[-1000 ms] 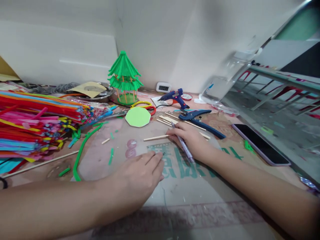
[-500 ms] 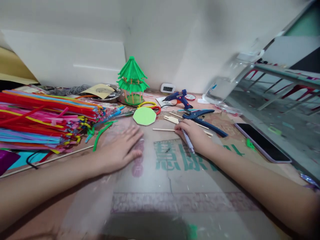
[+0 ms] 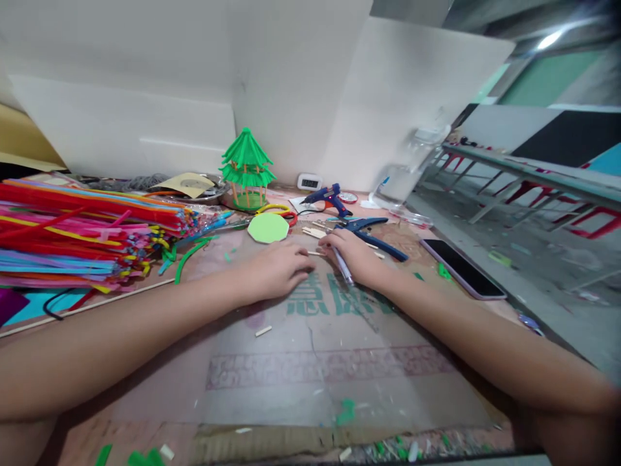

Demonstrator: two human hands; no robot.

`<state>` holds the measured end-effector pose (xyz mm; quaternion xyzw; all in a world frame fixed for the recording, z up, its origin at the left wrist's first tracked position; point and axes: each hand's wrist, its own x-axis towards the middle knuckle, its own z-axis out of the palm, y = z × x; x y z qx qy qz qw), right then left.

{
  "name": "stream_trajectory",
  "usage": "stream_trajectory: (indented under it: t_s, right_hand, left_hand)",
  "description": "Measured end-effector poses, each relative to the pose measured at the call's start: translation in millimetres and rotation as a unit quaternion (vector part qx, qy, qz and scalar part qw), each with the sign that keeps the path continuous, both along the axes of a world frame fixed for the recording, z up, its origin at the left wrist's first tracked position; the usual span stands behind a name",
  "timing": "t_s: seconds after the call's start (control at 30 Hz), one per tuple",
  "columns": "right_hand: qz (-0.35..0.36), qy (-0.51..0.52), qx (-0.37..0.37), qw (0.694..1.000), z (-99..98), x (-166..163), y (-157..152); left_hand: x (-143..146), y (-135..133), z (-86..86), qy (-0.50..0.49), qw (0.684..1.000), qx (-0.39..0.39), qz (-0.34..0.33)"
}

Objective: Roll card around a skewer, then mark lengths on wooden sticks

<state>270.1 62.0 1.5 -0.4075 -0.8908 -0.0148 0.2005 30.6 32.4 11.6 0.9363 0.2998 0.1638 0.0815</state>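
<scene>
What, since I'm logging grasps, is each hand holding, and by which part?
Right hand holds a pen by its far end; left hand lies flat, holding nothing visible.

The worktop is a sheet of matt brown cardboard (image 3: 310, 369), scuffed and slightly rough, and the pale sticks (image 3: 314, 232) on it look like bare, unvarnished wood. The pen (image 3: 343, 268) has a smooth, shiny plastic barrel, the glue gun (image 3: 327, 196) is blue moulded plastic, and the phone (image 3: 460, 266) shows a glossy black glass face. The stacked pipe cleaners (image 3: 87, 226) look fuzzy and matt, while the green octagon (image 3: 268, 228) is flat and dull, paper or foam.
</scene>
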Motion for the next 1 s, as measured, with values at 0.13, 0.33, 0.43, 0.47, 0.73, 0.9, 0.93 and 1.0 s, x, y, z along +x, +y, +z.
stream_trajectory:
  t_s: [0.13,0.33,0.43,0.47,0.73,0.9,0.93,1.0]
  right_hand:
    - [-0.049,-0.013,-0.017,0.999,23.3,2.3,5.3]
    - [-0.147,-0.068,-0.032,0.986,41.2,0.7,10.7]
    - [-0.168,-0.112,-0.049,0.978,38.4,-0.7,9.4]
    - [-0.17,-0.118,-0.051,0.977,39.1,-1.6,8.0]
    - [0.191,-0.029,-0.194,0.962,43.7,-46.4,-57.9]
    - [0.393,-0.023,-0.336,0.856,33.3,-90.4,-109.8]
    - [0.443,-0.018,-0.401,0.802,36.4,-92.7,-114.0]
    - [0.42,0.033,-0.456,0.784,44.2,-87.9,-112.9]
  left_hand:
    - [15.0,-1.6,6.3,-0.013,0.996,0.004,-0.087]
    - [23.4,7.5,-3.4,0.083,0.982,-0.082,-0.147]
    - [-2.2,29.9,-12.5,0.065,0.989,-0.089,-0.097]
    - [-10.9,36.0,-14.9,0.057,0.99,-0.091,-0.089]
    - [-31.6,55.8,-26.4,-0.033,0.99,-0.082,-0.112]
    - [-34.8,54.7,-24.7,-0.055,0.992,-0.069,-0.088]
    - [-34.6,52.5,-22.9,-0.057,0.993,-0.064,-0.079]
    - [-33.6,46.8,-17.1,-0.057,0.995,-0.051,-0.06]
